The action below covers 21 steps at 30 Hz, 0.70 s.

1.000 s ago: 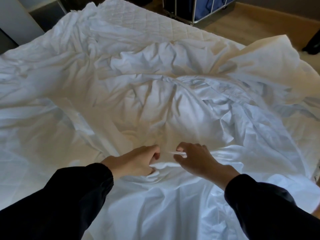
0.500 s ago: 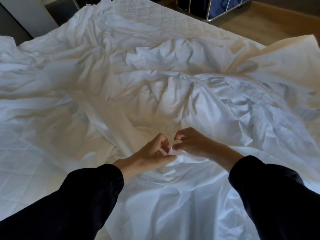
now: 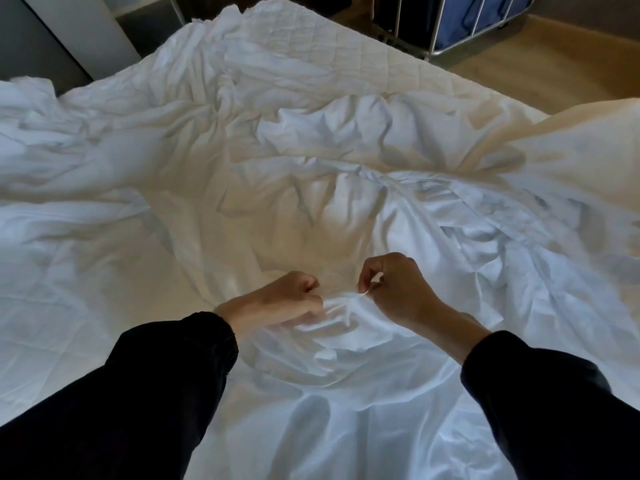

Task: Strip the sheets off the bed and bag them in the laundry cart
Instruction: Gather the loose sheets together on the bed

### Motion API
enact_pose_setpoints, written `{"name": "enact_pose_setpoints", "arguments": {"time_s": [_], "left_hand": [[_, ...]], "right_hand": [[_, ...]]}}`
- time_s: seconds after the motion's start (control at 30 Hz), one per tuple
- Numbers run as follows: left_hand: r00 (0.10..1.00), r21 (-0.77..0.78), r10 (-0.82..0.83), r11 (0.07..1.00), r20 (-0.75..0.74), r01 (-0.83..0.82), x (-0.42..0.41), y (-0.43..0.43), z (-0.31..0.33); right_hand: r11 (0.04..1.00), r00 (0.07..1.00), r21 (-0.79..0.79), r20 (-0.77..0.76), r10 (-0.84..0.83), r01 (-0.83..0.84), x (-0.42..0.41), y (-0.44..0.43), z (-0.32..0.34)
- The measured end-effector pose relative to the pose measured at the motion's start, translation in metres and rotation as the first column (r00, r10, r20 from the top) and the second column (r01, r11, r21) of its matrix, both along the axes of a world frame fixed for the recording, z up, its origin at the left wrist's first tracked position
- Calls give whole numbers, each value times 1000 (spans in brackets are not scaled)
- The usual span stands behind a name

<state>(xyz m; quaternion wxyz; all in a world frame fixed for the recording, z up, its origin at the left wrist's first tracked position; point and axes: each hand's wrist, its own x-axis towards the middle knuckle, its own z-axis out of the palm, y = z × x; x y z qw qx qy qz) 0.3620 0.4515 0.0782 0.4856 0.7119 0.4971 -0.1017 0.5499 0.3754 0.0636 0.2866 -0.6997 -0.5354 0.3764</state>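
A crumpled white sheet (image 3: 346,188) covers most of the bed and bunches up toward me. My left hand (image 3: 280,303) grips a gathered fold of it with curled fingers. Just to the right, my right hand (image 3: 394,289) pinches the sheet's edge between thumb and fingertips. A short stretch of cloth runs taut between the two hands. The quilted mattress pad (image 3: 346,53) lies bare at the far end of the bed. The laundry cart (image 3: 485,22), a metal frame with a blue bag, stands on the floor beyond the bed's far right corner.
Wooden floor (image 3: 554,57) runs along the right side of the bed up to a wall skirting. A pale cabinet or wall panel (image 3: 79,26) stands at the far left. Another pale sheet layer (image 3: 588,150) is heaped at the right edge.
Both hands have drawn a little apart while holding the sheet, and the fabric between them is pulled tighter. The view has tilted up, showing more of the cart.
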Motion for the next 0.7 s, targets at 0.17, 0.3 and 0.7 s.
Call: {"name": "enact_pose_setpoints", "arguments": {"time_s": [0.17,0.3,0.7], "left_hand": [[994,240,-104,965,-34,109,-8,6,-12],[967,462,-236,850,-97,254,-8,-7,-25],[993,525,-107,849,53,63,-2,7,-28]], "right_hand": [[991,991,-51,-41,124,-126,3,9,1],[983,979,-9,-92,182,-184,-2,12,5],[994,952,103,307,7,-41,7,16,3]]}}
